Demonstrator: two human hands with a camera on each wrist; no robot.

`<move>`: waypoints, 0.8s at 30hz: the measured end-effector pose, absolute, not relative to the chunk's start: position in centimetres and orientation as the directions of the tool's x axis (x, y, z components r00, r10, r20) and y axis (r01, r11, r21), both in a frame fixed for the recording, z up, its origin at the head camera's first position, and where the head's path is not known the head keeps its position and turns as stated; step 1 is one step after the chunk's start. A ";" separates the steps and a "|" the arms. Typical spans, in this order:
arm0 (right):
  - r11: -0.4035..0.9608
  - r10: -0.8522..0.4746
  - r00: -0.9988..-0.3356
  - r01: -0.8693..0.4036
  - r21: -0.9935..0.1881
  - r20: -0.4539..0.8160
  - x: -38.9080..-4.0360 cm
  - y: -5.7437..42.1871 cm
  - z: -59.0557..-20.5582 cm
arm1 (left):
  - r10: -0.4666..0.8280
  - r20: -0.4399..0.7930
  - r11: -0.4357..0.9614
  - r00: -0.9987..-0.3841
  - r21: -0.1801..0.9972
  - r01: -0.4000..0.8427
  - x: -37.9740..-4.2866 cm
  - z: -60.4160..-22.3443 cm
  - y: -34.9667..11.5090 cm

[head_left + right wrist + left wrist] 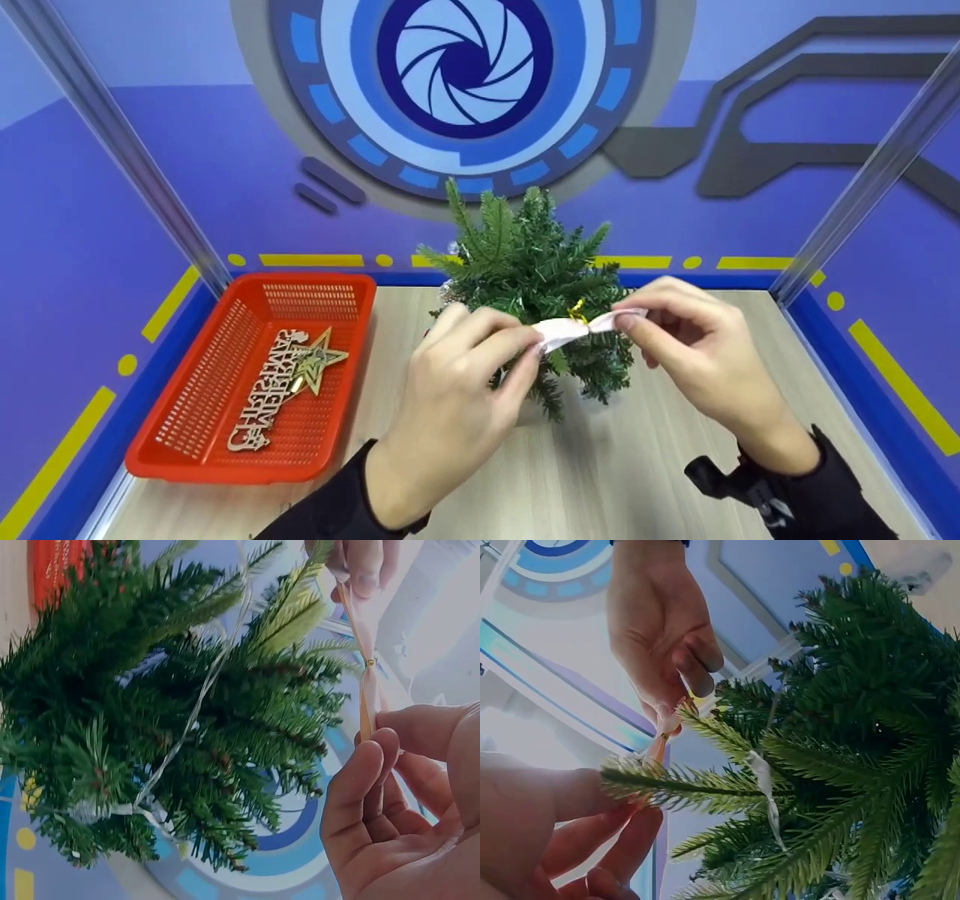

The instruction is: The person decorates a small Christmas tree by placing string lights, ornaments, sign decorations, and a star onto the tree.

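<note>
A pale pink ribbon bow (562,330), cinched at its middle with a gold tie (577,311), is stretched between both hands in front of a small artificial Christmas tree (517,262). The left hand (469,382) pinches one end of it between thumb and fingers. At the other end, the right hand (694,349) pinches the tip between thumb and forefinger. In the right wrist view the bow (369,664) runs taut from one hand to the other, beside the branches. A clear light string (202,701) trails over the tree's green needles.
An orange-red plastic basket (330,461) stands on the table at the left. Inside lie a wooden Merry Christmas sign (262,397) and a gold star (321,361). Blue printed panels (180,172) wall the wood-grain table (622,480) at the back and sides.
</note>
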State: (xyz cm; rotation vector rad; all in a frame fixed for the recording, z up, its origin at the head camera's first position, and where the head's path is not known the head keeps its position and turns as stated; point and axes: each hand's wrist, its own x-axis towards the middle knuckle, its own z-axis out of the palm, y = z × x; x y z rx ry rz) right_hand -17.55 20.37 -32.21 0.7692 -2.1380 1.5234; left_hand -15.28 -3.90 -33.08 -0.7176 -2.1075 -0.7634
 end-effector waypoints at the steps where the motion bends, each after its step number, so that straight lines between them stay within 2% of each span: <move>1: 0.270 -0.198 -0.770 -0.638 -0.721 0.607 -17.7 20.4 -32.2 | 0.235 0.801 0.672 -0.551 0.275 0.687 -15.5 -33.1 -3.8; 12: 0.363 -0.194 -0.767 -0.635 -0.682 0.611 -19.1 20.2 -33.0 | 0.246 0.775 0.737 -0.583 0.241 0.632 -15.9 -33.2 -3.4; 20: 0.359 -0.217 -0.761 -0.645 -0.675 0.611 -19.1 20.0 -32.9 | 0.365 0.774 0.709 -0.518 0.129 0.693 -15.5 -33.1 -3.3; 24: 0.347 -0.231 -0.753 -0.655 -0.671 0.616 -18.9 20.1 -32.7 | 0.389 0.764 0.716 -0.515 0.102 0.691 -15.5 -33.2 -3.3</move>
